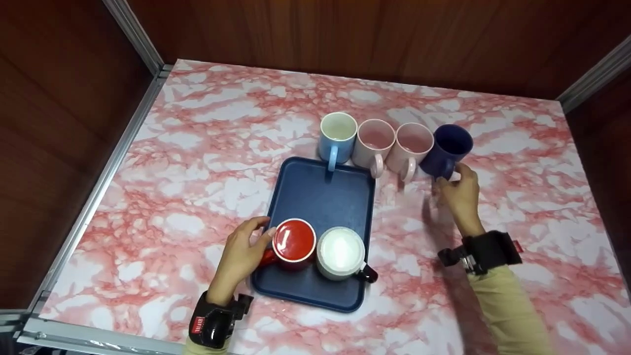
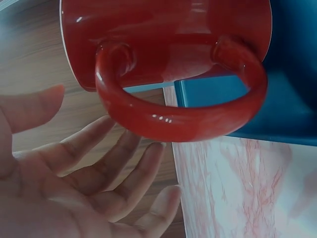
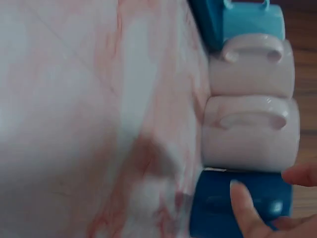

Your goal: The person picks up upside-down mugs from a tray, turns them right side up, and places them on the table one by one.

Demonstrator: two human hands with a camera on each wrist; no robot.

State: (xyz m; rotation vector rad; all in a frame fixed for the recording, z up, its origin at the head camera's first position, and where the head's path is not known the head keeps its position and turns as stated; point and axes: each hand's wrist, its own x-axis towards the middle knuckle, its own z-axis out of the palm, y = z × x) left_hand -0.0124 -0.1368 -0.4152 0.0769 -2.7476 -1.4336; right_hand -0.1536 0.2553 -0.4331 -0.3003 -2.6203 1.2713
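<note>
A red mug [image 1: 295, 241] stands on the blue tray [image 1: 325, 197], its handle [image 2: 183, 119] pointing left. Beside that handle is my left hand [image 1: 241, 251], its fingers [image 2: 124, 168] loosely spread and not wrapped round it. At the right end of a row of mugs stands a dark blue mug [image 1: 449, 148]. My right hand [image 1: 461, 197] is at its handle, thumb and fingers apart on either side. In the right wrist view one finger [image 3: 242, 201] lies over the mug's side; most of the handle is hidden.
A white mug [image 1: 341, 252] with a black handle stands right of the red one on the tray. Left of the dark blue mug are two pink mugs [image 1: 375, 140] and a light blue mug [image 1: 337, 135], handles towards me. Brown panels [image 1: 345, 39] border the marbled tabletop [image 1: 197, 148].
</note>
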